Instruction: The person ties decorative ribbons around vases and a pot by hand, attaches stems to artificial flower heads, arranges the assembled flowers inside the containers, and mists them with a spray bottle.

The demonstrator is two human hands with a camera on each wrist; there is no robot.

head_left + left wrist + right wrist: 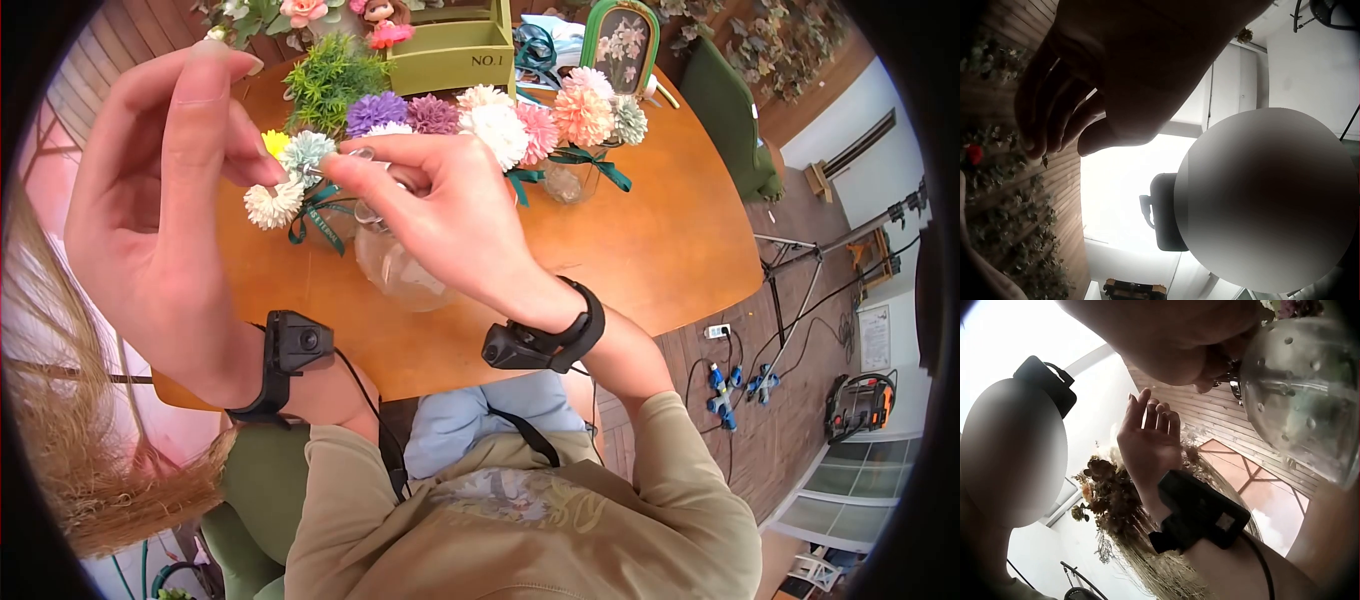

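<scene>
Raised at the left of the head view, my left hand has loosely bent fingers, with nothing visible in them. The left wrist view shows that hand dark against the light. Thumb and forefinger of my right hand pinch a thin silvery piece, too small to identify, beside pale flowers. Below it, a round clear glass vase stands on the table; the right hand partly hides its neck. Dimples cover the vase in the right wrist view, beside the right hand.
Across the wooden table stand pompom flowers with green ribbons, another glass vase, a green plant, a green box and a framed picture. A tripod and cables are at the right.
</scene>
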